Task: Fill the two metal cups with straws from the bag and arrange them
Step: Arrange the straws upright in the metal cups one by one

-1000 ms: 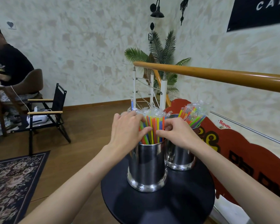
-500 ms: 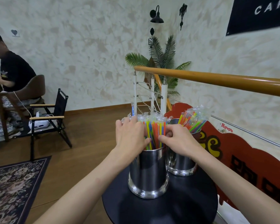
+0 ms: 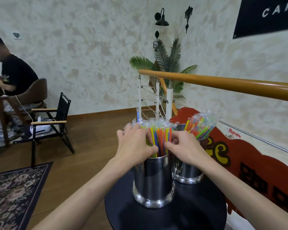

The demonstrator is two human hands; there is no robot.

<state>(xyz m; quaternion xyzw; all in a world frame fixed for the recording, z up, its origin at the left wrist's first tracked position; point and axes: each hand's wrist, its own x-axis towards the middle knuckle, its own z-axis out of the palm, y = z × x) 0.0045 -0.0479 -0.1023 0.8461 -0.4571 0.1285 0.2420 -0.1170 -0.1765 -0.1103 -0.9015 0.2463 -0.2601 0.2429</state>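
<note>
Head | left hand [image 3: 133, 146], right hand [image 3: 184, 147] grip straws [image 3: 160, 138] | second cup [image 3: 188, 171] behind

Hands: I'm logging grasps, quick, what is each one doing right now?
Left hand: fingers curled round the straws in the near metal cup.
Right hand: pinching the same bundle of straws.

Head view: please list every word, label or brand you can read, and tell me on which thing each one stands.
"Popeye": red letters on a small white label at the top edge of the red shaped signboard.
"CAR": white letters on the black banner on the wall, cut off by the picture's edge.
Large dark characters on the red signboard: partly hidden, not readable.
Yellow logo on the seated person's black T-shirt: too blurred.
</note>
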